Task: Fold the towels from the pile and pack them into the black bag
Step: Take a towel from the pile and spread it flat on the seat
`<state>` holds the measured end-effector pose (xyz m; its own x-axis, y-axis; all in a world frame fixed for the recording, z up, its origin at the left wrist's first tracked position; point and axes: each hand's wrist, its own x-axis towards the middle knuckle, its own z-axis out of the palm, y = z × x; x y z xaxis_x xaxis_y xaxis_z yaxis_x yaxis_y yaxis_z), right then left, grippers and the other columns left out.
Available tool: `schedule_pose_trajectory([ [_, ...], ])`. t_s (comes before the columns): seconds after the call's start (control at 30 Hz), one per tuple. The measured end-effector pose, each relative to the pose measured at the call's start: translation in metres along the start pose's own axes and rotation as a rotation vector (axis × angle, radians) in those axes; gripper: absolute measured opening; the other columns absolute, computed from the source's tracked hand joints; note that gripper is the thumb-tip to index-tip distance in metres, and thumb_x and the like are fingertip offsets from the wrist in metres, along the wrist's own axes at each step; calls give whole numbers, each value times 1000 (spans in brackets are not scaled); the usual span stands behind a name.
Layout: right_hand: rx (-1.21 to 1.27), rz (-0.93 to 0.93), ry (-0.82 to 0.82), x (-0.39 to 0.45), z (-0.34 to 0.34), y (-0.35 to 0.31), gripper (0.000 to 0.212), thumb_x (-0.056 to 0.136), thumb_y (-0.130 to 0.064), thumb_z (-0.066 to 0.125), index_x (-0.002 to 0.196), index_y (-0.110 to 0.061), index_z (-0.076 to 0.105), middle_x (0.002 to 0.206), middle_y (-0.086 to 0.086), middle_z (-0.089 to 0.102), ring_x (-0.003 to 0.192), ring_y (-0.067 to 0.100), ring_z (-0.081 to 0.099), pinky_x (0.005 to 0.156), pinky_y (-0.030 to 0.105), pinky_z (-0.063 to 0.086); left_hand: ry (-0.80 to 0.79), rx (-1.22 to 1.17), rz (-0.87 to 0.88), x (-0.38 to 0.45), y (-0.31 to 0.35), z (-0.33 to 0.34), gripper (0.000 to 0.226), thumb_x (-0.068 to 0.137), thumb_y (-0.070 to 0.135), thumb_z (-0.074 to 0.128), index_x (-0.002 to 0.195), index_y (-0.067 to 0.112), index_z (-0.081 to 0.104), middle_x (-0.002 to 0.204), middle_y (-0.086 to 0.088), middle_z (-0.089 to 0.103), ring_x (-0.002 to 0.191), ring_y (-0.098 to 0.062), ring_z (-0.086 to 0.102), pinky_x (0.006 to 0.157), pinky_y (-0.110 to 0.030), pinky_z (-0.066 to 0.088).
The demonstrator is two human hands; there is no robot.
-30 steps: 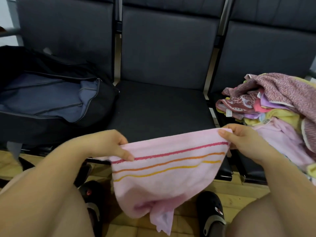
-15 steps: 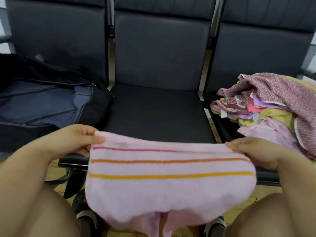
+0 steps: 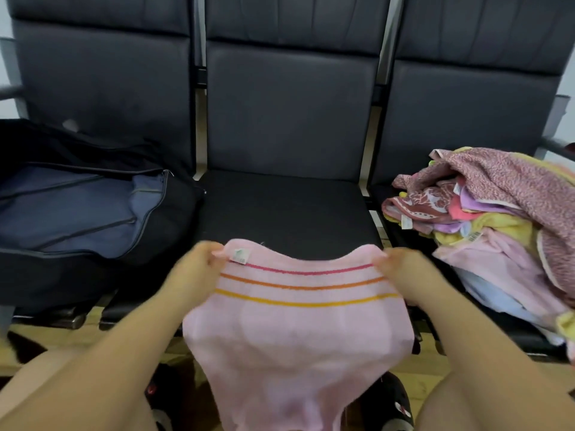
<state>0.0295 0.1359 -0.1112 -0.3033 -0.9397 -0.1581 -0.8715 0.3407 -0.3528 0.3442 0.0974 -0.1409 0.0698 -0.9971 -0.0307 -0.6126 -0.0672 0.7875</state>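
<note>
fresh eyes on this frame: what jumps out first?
The pale pink terry towel with red, orange and yellow stripes, front and centre, pinched at its top corners by the left hand and right hand. Right of it, a jumbled pile of pink, yellow and purple towels fills the right seat; the open black bag with blue lining sits on the left seat.

Left hand (image 3: 194, 269) and right hand (image 3: 404, 269) pinch pink towel (image 3: 295, 331) corners.

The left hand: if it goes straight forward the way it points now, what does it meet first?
Probably the middle seat cushion. The left hand, pinching the pink striped towel, points forward over its front edge; depth is unclear.
</note>
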Motion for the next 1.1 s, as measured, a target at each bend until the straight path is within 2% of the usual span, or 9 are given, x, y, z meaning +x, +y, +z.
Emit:
schedule_pose_trajectory([
  [0.07, 29, 78, -279, -2, 28, -9, 88, 91, -55, 50, 154, -16, 1, 156, 13, 22, 140, 30, 30, 109, 34, 30, -206, 268, -19, -7, -2, 27, 64, 93, 44, 54, 143, 16, 25, 136, -8, 43, 119, -21, 47, 96, -25, 38],
  [0.1, 17, 86, -325, -2, 41, -14, 98, 89, -63, 46, 152, -18, -14, 160, 13, 6, 146, 31, 13, 115, 38, 19, -276, 460, -34, -11, -3, 39, 86, 91, 59, 46, 151, 13, 4, 154, -14, 21, 140, -28, 25, 112, -31, 24],
  [0.13, -62, 68, -320, -2, 50, -19, 99, 89, -68, 39, 150, -19, -21, 160, 14, -8, 148, 31, -2, 118, 40, 8, -294, 603, -45, -11, -6, 47, 97, 89, 69, 36, 151, 12, -12, 160, -15, -4, 147, -30, 0, 119, -37, 6],
  [0.2, -209, 52, -247, 5, 66, -22, 95, 88, -74, 26, 150, -19, -21, 157, 13, -23, 145, 32, -18, 118, 44, -4, -287, 717, -47, -5, -9, 54, 99, 86, 76, 23, 150, 14, -19, 157, -12, -24, 144, -31, -21, 119, -42, -9],
  [0.47, -275, 13, -59, 67, 80, -32, 90, 86, -77, 12, 152, -22, -15, 158, 12, -21, 145, 30, -20, 118, 43, -9, -263, 801, 48, 59, -12, 61, 95, 83, 79, 15, 151, 22, -16, 157, -7, -24, 145, -28, -22, 119, -42, -10],
  [0.67, -257, 2, 4, 136, 78, -44, 90, 85, -77, 11, 153, -23, -12, 159, 10, -19, 146, 27, -19, 119, 41, -8, -201, 795, 103, 139, -4, 74, 135, 32, 89, -29, 151, 27, -14, 159, -3, -20, 146, -25, -19, 117, -39, -10],
  [0.87, -255, -1, 50, 229, 74, -61, 88, 87, -75, 15, 153, -22, -10, 159, 10, -18, 146, 27, -17, 119, 41, -8, -166, 783, 134, 238, 7, 89, 91, 82, 80, 16, 152, 29, -12, 159, -1, -20, 146, -21, -19, 119, -37, -10],
  [1.0, -268, 16, 67, 285, 70, -72, 88, 88, -74, 16, 153, -21, -9, 159, 11, -16, 147, 28, -15, 118, 41, -8, -142, 802, 168, 278, 9, 102, 92, 80, 81, 10, 152, 27, -12, 159, -1, -19, 146, -22, -18, 118, -36, -11],
  [1.1, -264, 14, 75, 302, 68, -74, 87, 88, -73, 17, 153, -22, -9, 160, 11, -15, 147, 28, -15, 118, 40, -8, -155, 799, 182, 292, 15, 103, 104, 65, 84, -5, 151, 28, -12, 159, -1, -20, 146, -21, -18, 117, -35, -12],
])
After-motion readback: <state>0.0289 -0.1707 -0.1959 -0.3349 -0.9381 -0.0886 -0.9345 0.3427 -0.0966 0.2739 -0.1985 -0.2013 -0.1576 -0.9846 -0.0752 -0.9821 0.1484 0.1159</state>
